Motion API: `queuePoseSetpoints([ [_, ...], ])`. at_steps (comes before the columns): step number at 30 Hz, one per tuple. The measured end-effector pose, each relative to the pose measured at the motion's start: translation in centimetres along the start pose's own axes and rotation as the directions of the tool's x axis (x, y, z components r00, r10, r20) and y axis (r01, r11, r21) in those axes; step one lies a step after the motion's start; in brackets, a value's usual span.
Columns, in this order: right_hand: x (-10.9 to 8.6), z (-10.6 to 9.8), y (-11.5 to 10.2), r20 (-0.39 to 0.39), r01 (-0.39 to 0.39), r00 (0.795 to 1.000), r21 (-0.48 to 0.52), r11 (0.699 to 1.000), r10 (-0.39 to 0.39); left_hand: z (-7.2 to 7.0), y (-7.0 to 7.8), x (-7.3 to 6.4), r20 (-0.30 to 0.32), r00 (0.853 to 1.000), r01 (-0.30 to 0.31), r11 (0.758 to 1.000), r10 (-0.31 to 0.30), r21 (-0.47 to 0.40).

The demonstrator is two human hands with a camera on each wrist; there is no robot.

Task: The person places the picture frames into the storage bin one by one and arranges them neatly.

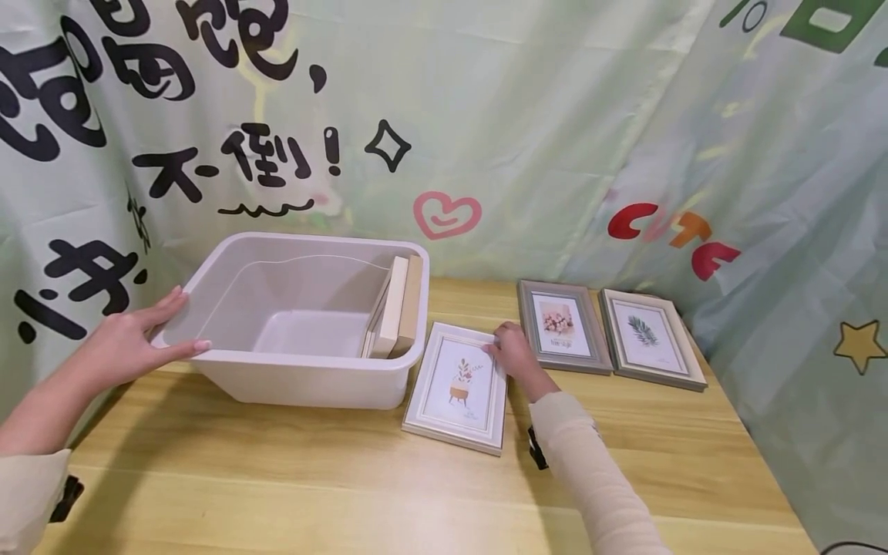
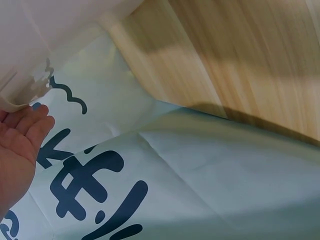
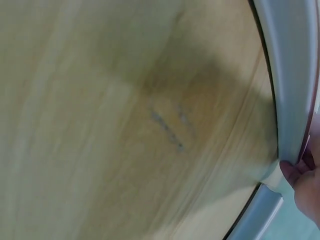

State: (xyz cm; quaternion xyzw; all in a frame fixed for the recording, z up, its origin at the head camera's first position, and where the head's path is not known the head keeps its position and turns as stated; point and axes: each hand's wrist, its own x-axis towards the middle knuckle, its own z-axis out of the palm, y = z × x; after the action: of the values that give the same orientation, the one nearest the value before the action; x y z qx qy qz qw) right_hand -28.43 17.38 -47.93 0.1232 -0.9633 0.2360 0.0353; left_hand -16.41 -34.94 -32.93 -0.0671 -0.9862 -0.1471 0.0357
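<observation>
A pale plastic bin [image 1: 298,381] stands at the left of the table. My left hand [image 1: 132,343] grips its left end, with the thumb over the rim and the fingers along the outer edge; the left wrist view shows that hand [image 2: 20,150] under the rim. Just right of the bin lies a white picture frame [image 1: 454,385] with a potted-plant print. My right hand [image 1: 520,358] holds its upper right edge, and in the right wrist view the thumb and fingers pinch the frame's side [image 3: 292,75]. Inside the bin, several picture frames [image 1: 391,308] stand upright against the right wall.
A grey-brown picture frame [image 1: 565,327] with a flower print lies to the right, beside a cream one [image 1: 652,339] with a leaf print. The wooden table [image 1: 312,486] meets a printed fabric backdrop [image 1: 555,116] behind and at both sides.
</observation>
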Motion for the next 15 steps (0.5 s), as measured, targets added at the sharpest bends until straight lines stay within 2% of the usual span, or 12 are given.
queuePoseSetpoints([
  [1,-0.2,0.0,0.0,-0.008,0.013,1.000,-0.017,1.000,-0.013,0.0,0.0,0.0,0.003,1.000,0.000,1.000,0.000,-0.003],
  [2,-0.7,-0.7,-1.0,0.009,0.004,1.000,-0.026,1.000,-0.003,0.0,0.0,0.0,0.005,1.000,0.000,1.000,0.000,-0.004],
  [7,-1.6,-1.3,-1.3,-0.006,0.062,0.998,-0.048,0.997,-0.062,0.0,-0.1,0.0,0.003,1.000,-0.003,1.000,0.003,0.001],
  [10,-1.9,-2.2,-1.4,-0.037,0.083,0.996,0.028,0.996,-0.082,0.0,-0.1,0.0,-0.007,1.000,-0.008,1.000,0.009,0.009],
  [15,-2.6,-4.0,-1.4,-0.093,0.076,0.994,0.141,0.987,-0.063,0.1,-0.1,0.1,-0.011,1.000,-0.014,1.000,0.014,0.010],
])
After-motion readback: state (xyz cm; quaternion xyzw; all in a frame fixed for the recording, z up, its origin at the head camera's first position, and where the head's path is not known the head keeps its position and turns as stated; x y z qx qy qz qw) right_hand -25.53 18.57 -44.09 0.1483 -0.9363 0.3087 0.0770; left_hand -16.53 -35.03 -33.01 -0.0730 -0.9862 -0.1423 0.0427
